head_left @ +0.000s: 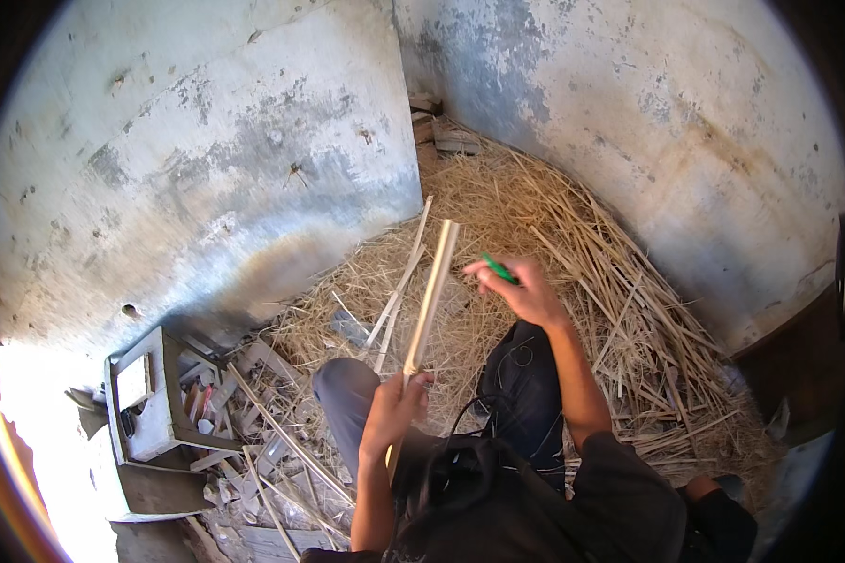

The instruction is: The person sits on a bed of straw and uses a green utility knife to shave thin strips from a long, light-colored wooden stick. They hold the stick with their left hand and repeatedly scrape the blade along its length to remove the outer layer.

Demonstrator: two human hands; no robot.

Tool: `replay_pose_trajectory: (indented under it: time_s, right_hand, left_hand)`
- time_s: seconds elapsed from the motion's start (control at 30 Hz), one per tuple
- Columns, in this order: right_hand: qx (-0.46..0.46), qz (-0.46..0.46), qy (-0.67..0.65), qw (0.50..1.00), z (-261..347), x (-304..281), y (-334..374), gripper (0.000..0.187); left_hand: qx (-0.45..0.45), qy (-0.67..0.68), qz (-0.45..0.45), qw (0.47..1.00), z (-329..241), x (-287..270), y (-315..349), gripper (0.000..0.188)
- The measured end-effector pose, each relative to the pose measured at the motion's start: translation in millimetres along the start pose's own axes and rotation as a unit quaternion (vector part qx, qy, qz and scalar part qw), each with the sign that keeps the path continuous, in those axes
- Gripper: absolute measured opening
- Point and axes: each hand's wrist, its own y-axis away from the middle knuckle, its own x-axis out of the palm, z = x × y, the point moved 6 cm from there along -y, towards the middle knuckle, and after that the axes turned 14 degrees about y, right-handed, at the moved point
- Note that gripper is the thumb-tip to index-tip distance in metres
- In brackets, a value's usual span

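Observation:
My left hand (392, 411) is closed around a pale split bamboo stick (432, 296) near a knot in it. The stick slants up and away from me, and its lower end passes beneath my hand toward my lap. To the right of its far end, my right hand (528, 296) is raised with its fingers curled on a slim green object (499, 269). That object looks like a handle or a pen, and its exact kind does not show. It is apart from the stick.
Shavings and straw-like fibres (498, 183) cover the floor ahead. Long thin strips (620, 300) are heaped along the right wall. Two pale strips (404, 286) lie left of the stick. A worn box-like stand (164, 399) holding small items is at the left, among wood scraps (268, 357).

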Motion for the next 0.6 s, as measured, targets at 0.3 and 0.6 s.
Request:
replay_pose_trajectory:
  time_s: [0.3,0.6]
  right_hand:
    - [0.042,0.435,0.027,0.899,29.3,10.9,108.5,0.043]
    - [0.107,-0.223,0.142,0.958,25.1,-78.9,70.9,0.046]
  left_hand:
    - [0.019,0.075,-0.043,0.996,-16.7,-28.8,10.7,0.035]
    - [0.002,0.065,-0.019,0.998,-25.0,-19.4,19.4,0.037]
